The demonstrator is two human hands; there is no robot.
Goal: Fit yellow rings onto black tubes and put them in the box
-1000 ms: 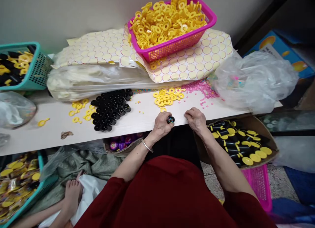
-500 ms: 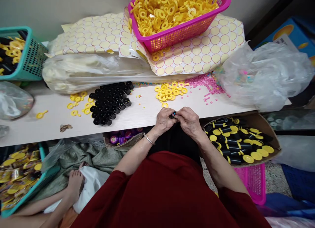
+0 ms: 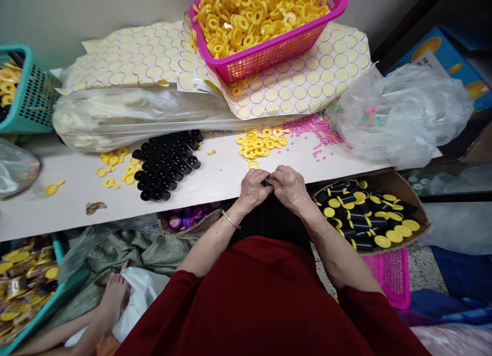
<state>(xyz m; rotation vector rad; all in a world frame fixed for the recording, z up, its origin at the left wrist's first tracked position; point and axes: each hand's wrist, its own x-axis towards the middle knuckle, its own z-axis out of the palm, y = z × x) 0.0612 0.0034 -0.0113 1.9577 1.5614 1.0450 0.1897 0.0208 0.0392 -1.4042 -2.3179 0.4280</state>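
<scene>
The left hand [image 3: 253,188] and right hand [image 3: 289,184] press together, pinching a tube [image 3: 267,180] at the bench's [image 3: 215,179] near edge. Capped tubes [image 3: 361,217] fill the box [image 3: 400,184] (right, below); bare tubes [image 3: 165,164] sit left, not yet capped.
</scene>
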